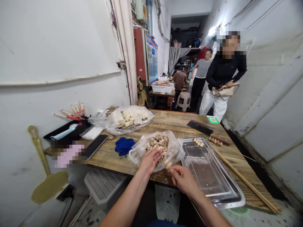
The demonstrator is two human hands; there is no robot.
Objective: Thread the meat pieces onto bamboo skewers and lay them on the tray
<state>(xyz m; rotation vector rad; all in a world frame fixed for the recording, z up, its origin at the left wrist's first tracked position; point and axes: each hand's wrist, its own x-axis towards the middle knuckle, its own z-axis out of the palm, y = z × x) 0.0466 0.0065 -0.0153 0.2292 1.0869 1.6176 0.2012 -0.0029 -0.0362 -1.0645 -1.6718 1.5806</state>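
A clear plastic bag point(175, 148) of brown and pale food pieces point(157, 142), perhaps mushrooms, lies spread in front of me. My left hand point(151, 160) reaches over its near side, fingers stretched out at the food. My right hand point(183, 179) pinches a thin bamboo skewer point(197, 212), whose shaft runs down behind the wrist. A pale piece point(168, 165) shows at the skewer's tip, just beyond my fingers. Right of the bag is a shallow metal tray point(208, 176), with a loaded skewer point(198, 142) at its far edge.
Bare bamboo skewers point(248, 183) lie along the tray's right side. Beyond are a dark flat board point(200, 127) and more threaded food point(215, 141). Leftward are a blue cloth point(124, 146), phone point(97, 147) and bag of pale pieces point(129, 118). People point(223, 72) stand in the passage.
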